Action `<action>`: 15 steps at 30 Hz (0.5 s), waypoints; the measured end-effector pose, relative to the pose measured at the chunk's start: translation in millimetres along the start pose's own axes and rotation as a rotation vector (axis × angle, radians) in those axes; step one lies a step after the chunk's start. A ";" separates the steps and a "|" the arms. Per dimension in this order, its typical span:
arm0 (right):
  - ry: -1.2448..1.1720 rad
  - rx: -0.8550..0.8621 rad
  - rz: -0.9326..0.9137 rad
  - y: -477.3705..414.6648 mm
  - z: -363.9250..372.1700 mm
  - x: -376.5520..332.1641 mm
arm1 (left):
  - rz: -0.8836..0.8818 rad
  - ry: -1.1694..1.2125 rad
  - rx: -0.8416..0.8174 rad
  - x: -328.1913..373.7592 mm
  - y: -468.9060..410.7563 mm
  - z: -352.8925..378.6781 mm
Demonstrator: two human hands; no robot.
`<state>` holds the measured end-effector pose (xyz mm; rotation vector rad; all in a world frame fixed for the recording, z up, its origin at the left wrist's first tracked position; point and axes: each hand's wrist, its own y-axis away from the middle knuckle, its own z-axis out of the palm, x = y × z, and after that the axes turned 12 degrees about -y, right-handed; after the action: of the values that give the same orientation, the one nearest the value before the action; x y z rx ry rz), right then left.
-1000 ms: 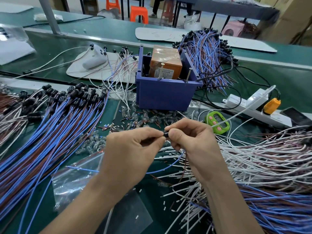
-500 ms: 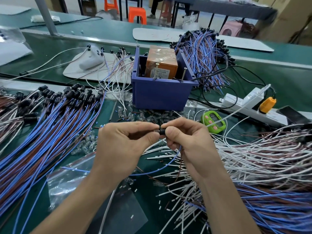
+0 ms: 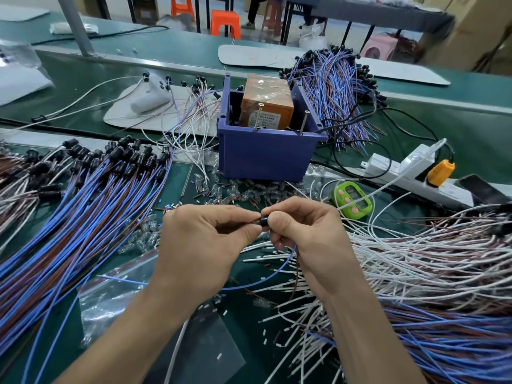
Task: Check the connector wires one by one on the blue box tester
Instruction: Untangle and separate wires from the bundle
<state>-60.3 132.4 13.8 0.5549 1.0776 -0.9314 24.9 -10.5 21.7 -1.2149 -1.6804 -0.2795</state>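
Note:
The blue box tester [image 3: 263, 156] stands mid-table with an orange block [image 3: 267, 102] inside and two upright screws on its front rim. In front of it, my left hand [image 3: 202, 245] and my right hand [image 3: 307, 236] meet fingertip to fingertip. Both pinch a small black connector [image 3: 262, 220] between them. Its blue wire [image 3: 266, 278] and a brown wire hang down from my right hand and curve left under my left wrist. What my left fingertips hold against the connector is hidden.
A bundle of blue and brown connector wires [image 3: 77, 212] lies at left, another pile [image 3: 335, 87] behind the box, white and blue wires [image 3: 429, 273] at right. Clear bulbs [image 3: 235, 192] are scattered before the box. A green timer [image 3: 352, 199], power strip [image 3: 410, 173] and plastic bag [image 3: 116, 297] lie nearby.
My hands stay pinched together on the connector with only slight finger shifts. The view has tilted a little, so the box sits lower in frame.

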 end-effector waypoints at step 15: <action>-0.048 0.077 0.021 0.9 7.2 -2.5 | 0.032 -0.055 0.038 1.6 0.9 -1.2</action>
<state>-56.4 128.2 18.9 0.6025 0.9943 -0.9666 26.4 -9.9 23.2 -1.2300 -1.7039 -0.1954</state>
